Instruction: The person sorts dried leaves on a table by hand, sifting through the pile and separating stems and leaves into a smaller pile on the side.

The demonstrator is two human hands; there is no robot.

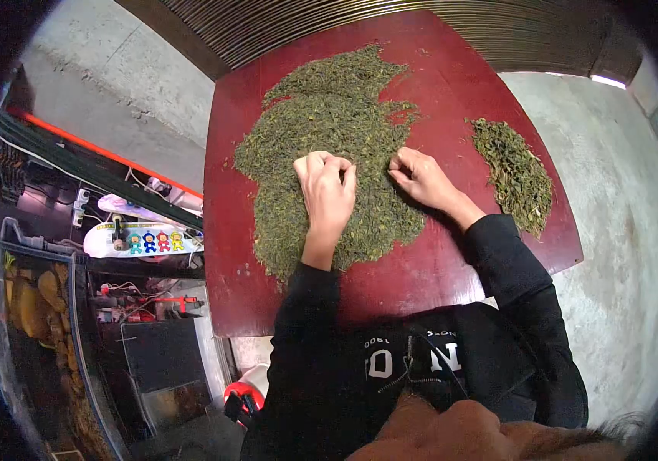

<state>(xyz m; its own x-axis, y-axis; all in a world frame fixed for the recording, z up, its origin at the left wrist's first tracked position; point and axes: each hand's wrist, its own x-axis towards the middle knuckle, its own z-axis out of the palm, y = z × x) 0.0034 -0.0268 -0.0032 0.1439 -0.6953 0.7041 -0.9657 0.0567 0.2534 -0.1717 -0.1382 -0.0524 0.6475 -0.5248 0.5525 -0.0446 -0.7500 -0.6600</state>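
Dried green tea leaves (321, 123) lie in a wide, thin layer over the left and middle of a dark red table (436, 269). My left hand (326, 192) is over the middle of this layer, its fingers curled and the thumb drawn in toward them. To its right, my right hand (421, 178) is at the layer's right edge, fingertips pinched together and turned toward the leaves. Whatever sits between the fingertips of either hand is too small or hidden to make out.
A separate heap of coarser, yellowish leaves (515, 175) lies near the table's right edge. On the left are a skateboard (145, 240) with cartoon figures, a glass tank (29, 330) and cables. A ribbed shutter (306, 23) stands behind the table.
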